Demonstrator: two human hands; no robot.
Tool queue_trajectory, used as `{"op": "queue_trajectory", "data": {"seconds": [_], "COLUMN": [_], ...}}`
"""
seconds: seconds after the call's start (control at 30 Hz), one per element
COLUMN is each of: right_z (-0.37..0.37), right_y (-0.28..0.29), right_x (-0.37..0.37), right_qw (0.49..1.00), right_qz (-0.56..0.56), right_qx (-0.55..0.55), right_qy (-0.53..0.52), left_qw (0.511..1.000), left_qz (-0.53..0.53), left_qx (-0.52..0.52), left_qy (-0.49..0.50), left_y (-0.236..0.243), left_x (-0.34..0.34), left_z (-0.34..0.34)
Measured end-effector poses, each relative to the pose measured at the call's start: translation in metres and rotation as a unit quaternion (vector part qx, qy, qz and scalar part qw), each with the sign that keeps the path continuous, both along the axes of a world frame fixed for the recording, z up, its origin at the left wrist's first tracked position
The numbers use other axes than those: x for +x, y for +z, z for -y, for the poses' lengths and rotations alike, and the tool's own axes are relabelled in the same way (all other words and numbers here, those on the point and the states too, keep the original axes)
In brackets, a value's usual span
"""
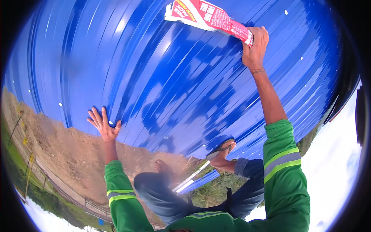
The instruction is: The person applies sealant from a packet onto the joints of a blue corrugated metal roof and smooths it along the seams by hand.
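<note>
Packet (pixel 210 17): looks soft, light; hold thin end.
Right hand (pixel 256 52): curled round it, upper right.
Left hand (pixel 106 127): spread, empty.

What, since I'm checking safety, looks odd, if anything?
The open sandal at the edge of the blue sheeting looks odd: it may slip. No spill shows by the red packet in the right hand.

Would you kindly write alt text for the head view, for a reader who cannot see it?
A right hand holds a red-and-white packet over a wide blue ribbed sheet. The left hand is spread on the sheet near its edge, and a sandalled foot is also near that edge, with brown ground beyond.
</note>
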State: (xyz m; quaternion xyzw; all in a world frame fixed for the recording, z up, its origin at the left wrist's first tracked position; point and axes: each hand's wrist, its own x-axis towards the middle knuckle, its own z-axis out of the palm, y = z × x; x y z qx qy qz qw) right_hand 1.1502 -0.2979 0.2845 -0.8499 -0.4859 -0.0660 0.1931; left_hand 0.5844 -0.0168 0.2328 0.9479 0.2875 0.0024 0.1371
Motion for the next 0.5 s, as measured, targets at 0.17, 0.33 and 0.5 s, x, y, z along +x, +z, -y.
{"op": "queue_trajectory", "data": {"seconds": [0.17, 0.33, 0.5], "right_z": [0.003, -0.016, -0.008], "right_y": [-0.005, 0.018, 0.016], "right_x": [0.004, -0.004, -0.004], "right_qw": [1.000, 1.000, 0.998], "right_qz": [-0.010, -0.010, -0.041], "right_qx": [-0.011, -0.012, -0.032], "right_qy": [0.009, -0.017, -0.048], "left_qw": [0.997, 0.981, 0.982], "left_qz": [-0.077, -0.188, -0.182], "left_qx": [-0.019, -0.052, -0.054], "left_qy": [0.008, 0.004, -0.004], "left_y": [0.017, 0.043, 0.050], "left_x": [0.001, 0.017, 0.034], "left_z": [0.002, -0.005, 0.000]}}
